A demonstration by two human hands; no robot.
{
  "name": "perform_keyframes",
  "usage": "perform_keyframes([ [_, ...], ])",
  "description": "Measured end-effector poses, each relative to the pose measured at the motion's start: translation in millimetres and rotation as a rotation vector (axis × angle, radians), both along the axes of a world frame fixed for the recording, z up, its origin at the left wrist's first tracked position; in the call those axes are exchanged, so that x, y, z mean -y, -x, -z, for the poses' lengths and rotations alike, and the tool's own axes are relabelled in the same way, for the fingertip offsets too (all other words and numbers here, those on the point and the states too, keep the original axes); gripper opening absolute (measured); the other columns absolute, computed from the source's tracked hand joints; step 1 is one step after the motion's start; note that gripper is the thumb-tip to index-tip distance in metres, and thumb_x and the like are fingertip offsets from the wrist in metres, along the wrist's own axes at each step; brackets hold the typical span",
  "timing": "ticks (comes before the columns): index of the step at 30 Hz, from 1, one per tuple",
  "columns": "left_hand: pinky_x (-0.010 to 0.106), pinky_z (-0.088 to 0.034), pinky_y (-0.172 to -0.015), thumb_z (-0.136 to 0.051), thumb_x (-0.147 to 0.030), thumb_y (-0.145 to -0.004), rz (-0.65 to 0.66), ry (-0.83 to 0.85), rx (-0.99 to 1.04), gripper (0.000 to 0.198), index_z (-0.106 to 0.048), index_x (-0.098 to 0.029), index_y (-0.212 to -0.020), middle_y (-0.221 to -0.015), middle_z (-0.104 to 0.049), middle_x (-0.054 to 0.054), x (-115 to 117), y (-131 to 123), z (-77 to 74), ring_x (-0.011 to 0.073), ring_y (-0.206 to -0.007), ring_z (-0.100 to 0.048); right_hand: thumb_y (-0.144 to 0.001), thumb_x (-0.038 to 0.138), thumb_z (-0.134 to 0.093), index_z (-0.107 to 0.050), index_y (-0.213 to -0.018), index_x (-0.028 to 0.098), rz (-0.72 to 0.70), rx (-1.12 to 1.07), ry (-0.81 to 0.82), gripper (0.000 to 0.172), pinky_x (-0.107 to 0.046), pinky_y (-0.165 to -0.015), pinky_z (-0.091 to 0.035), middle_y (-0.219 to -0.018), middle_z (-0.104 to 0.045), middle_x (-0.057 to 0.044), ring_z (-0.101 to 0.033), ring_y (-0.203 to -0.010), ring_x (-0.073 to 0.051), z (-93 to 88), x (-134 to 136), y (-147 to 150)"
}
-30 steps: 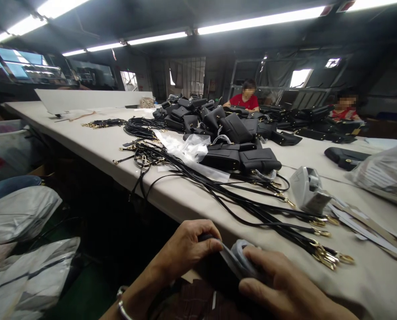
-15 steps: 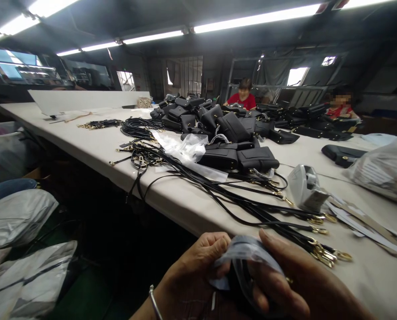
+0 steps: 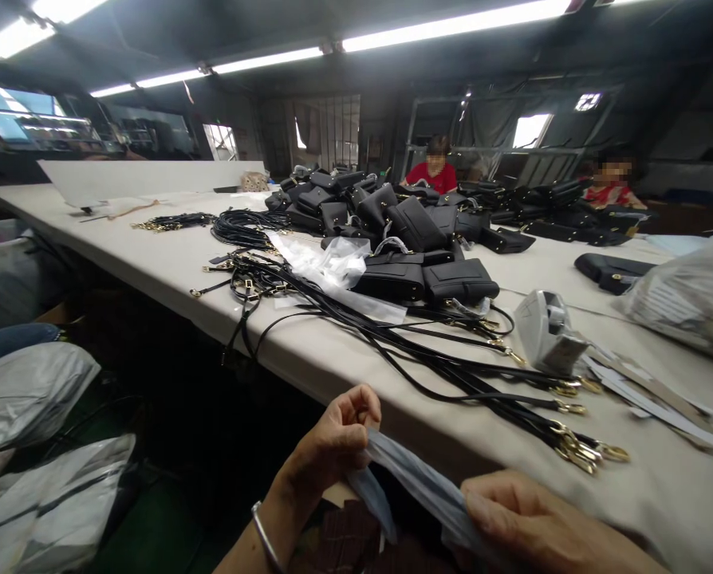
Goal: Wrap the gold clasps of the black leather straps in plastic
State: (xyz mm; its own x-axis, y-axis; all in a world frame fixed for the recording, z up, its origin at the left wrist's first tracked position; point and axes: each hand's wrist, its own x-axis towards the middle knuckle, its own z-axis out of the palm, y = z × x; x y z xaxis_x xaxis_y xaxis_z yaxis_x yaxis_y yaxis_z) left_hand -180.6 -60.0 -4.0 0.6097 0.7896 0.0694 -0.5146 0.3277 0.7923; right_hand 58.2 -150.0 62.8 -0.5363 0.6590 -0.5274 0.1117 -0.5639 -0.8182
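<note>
A strip of translucent plastic film (image 3: pixel 419 472) stretches between my two hands, below the near table edge. My left hand (image 3: pixel 341 434) pinches its upper end between thumb and fingers, and a second fold of film hangs under that hand. Lower and to the right, my right hand (image 3: pixel 521 510) grips the other end, with its fingers closed over it. The dark area beneath the film is too dim to make out. Just beyond my hands, long black straps (image 3: pixel 434 367) with gold clasps (image 3: pixel 581 450) lie across the table.
Black bags (image 3: pixel 416 227) are heaped mid-table beside crumpled white plastic (image 3: pixel 332 263). A tape dispenser (image 3: pixel 548 331), paper strips (image 3: pixel 655 399) and a filled plastic bag (image 3: pixel 697 295) are on the right. Two people in red sit across the table. Wrapped bundles (image 3: pixel 33 399) stand at left.
My hands have moved apart, drawing the looped film out into a stretched strip. My left hand rose slightly and went left. The dark item seen between my hands is now out of clear sight.
</note>
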Motion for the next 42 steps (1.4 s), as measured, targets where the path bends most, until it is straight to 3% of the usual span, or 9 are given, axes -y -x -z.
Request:
perform_keyframes([
  [6, 0.017, -0.027, -0.043, -0.081, -0.048, -0.072, -0.037, -0.051, -0.221, 0.043, -0.056, -0.015, -0.083, -0.06, -0.052, -0.005, 12, -24, 15.0, 0.0048, -0.045, -0.038, -0.095, 0.059, -0.051, -0.062, -0.089, 0.011, 0.279, -0.162, -0.137, 0.05, -0.012, -0.038, -0.021, -0.055, -0.055, 0.002, -0.033, -0.037, -0.001, -8.8, -4, 3],
  [10, 0.021, -0.035, -0.055, -0.061, -0.058, -0.088, -0.088, -0.125, -0.223, 0.044, -0.058, -0.015, -0.082, -0.063, -0.053, -0.001, 27, -53, 17.9, 0.0083, -0.053, -0.046, -0.093, 0.051, -0.059, -0.066, -0.098, 0.012, 0.405, -0.357, -0.318, 0.039, -0.016, -0.053, -0.044, -0.066, -0.064, -0.002, -0.05, -0.048, -0.005, -29.1, -13, 16],
  [14, 0.022, -0.029, -0.051, -0.05, -0.065, -0.09, -0.166, -0.23, -0.179, 0.05, -0.057, -0.016, -0.093, -0.067, -0.049, -0.002, 36, -69, 16.0, 0.0077, -0.052, -0.037, -0.093, 0.043, -0.059, -0.07, -0.106, 0.016, 0.465, -0.499, -0.425, 0.032, -0.027, -0.069, -0.056, -0.073, -0.064, -0.003, -0.06, -0.06, -0.012, -45.3, -23, 22],
  [20, 0.022, -0.022, -0.048, -0.054, -0.059, -0.092, -0.37, -0.237, -0.226, 0.041, -0.057, -0.019, -0.102, -0.06, -0.034, -0.008, 35, -73, 12.5, 0.0071, -0.049, -0.025, -0.095, 0.042, -0.058, -0.073, -0.104, 0.017, 0.478, -0.499, -0.442, 0.031, -0.025, -0.077, -0.056, -0.073, -0.065, -0.002, -0.064, -0.066, -0.011, -58.5, -30, 22],
  [23, 0.021, -0.034, -0.056, -0.05, -0.054, -0.096, -0.374, -0.277, -0.275, 0.038, -0.062, -0.018, -0.094, -0.07, -0.045, -0.003, 29, -74, 8.2, 0.0089, -0.059, -0.041, -0.093, 0.04, -0.062, -0.073, -0.103, 0.018, 0.469, -0.494, -0.421, 0.026, -0.023, -0.069, -0.056, -0.075, -0.067, -0.003, -0.061, -0.061, -0.01, -59.8, -30, 23],
  [26, 0.024, -0.043, -0.072, -0.053, -0.051, -0.095, -0.322, -0.297, -0.301, 0.037, -0.064, -0.016, -0.091, -0.083, -0.056, 0.002, 22, -76, 3.6, 0.0127, -0.075, -0.053, -0.092, 0.038, -0.064, -0.072, -0.108, 0.019, 0.535, -0.463, -0.479, 0.026, -0.025, -0.075, -0.057, -0.081, -0.069, -0.003, -0.063, -0.066, -0.011, -56.0, -32, 25],
  [31, 0.02, -0.032, -0.044, -0.047, -0.059, -0.095, -0.012, -0.156, -0.16, 0.049, -0.056, -0.014, -0.114, -0.07, -0.059, 0.0, 23, -81, -3.5, 0.0068, -0.043, -0.045, -0.095, 0.035, -0.058, -0.06, -0.12, 0.024, 0.647, -0.223, -0.858, 0.028, -0.029, -0.079, -0.057, -0.09, -0.07, -0.003, -0.067, -0.081, -0.017, -32.7, -39, 26],
  [37, 0.019, -0.03, -0.043, -0.056, -0.058, -0.091, 0.221, -0.047, -0.27, 0.048, -0.062, -0.014, -0.109, -0.058, -0.05, -0.005, 32, -59, -12.2, 0.0068, -0.044, -0.04, -0.091, 0.014, -0.05, -0.056, -0.09, 0.021, 0.207, 0.511, -1.63, 0.009, -0.034, -0.069, -0.047, -0.077, -0.063, -0.004, -0.057, -0.07, -0.02, 12.9, -52, 7],
  [42, 0.021, -0.035, -0.057, -0.066, -0.044, -0.086, 0.15, -0.181, -0.446, 0.033, -0.065, -0.014, -0.1, -0.074, -0.055, -0.002, 31, -30, -12.4, 0.0099, -0.061, -0.045, -0.09, 0.022, -0.056, -0.053, -0.09, 0.019, -0.061, 0.793, -1.578, 0.004, -0.033, -0.067, -0.045, -0.082, -0.061, -0.005, -0.056, -0.072, -0.02, 22.9, -52, -6],
])
